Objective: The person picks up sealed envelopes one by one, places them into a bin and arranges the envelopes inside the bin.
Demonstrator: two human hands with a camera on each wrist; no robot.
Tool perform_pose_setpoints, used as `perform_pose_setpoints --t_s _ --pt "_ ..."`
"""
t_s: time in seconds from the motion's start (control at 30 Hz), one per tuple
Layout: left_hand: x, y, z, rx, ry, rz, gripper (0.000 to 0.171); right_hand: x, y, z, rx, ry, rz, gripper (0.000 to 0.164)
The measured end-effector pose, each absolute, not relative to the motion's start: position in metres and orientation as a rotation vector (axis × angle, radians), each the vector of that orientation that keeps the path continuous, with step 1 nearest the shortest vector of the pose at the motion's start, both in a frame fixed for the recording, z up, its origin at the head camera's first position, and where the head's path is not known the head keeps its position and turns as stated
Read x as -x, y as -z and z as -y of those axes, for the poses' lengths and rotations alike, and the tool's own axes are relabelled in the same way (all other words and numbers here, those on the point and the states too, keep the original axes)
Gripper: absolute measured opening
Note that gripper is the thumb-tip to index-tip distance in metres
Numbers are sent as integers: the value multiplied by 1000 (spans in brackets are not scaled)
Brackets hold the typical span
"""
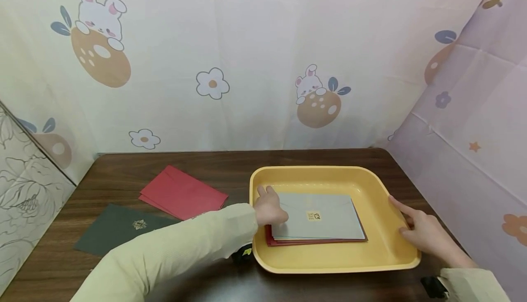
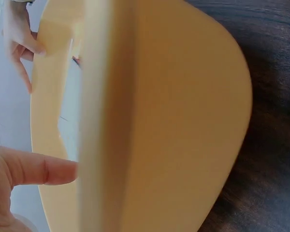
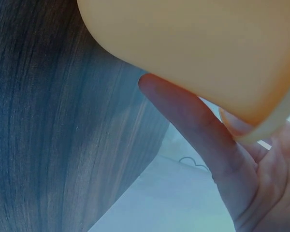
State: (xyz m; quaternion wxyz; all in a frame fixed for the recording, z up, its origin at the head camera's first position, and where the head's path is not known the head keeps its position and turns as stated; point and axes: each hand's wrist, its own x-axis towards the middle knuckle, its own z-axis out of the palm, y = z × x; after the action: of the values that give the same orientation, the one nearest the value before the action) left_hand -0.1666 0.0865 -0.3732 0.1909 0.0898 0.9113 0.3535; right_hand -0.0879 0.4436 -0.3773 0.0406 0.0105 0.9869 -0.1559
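Observation:
A yellow tray sits on the table with a stack of envelopes inside. On top lies a pale grey envelope with a small gold label; dark red edges show beneath it. My left hand reaches over the tray's left rim and rests at the stack's left end, fingers loosely extended. In the left wrist view its thumb points down beside the rim. My right hand grips the tray's right rim, thumb on the inside. From the right wrist, one finger lies against the tray's outer wall.
Left of the tray lie red envelopes, overlapping. Nearer me is a dark green envelope with a gold emblem, partly hidden by my left sleeve. A printed curtain hangs behind the brown table.

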Motion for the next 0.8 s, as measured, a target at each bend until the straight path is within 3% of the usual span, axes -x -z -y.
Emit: perform_pose_setpoints --t_s 0.23,0.43,0.8 --pt "166 374 -85 -276 -981 -2575 59 89 376 -443 -26 479 -3015 74" --pt "167 371 -81 -296 -1022 -2556 68 89 376 -444 -18 477 -3028 74" --pt "174 370 -58 -292 -1496 -2474 21 88 376 -443 -35 483 -3014 74"
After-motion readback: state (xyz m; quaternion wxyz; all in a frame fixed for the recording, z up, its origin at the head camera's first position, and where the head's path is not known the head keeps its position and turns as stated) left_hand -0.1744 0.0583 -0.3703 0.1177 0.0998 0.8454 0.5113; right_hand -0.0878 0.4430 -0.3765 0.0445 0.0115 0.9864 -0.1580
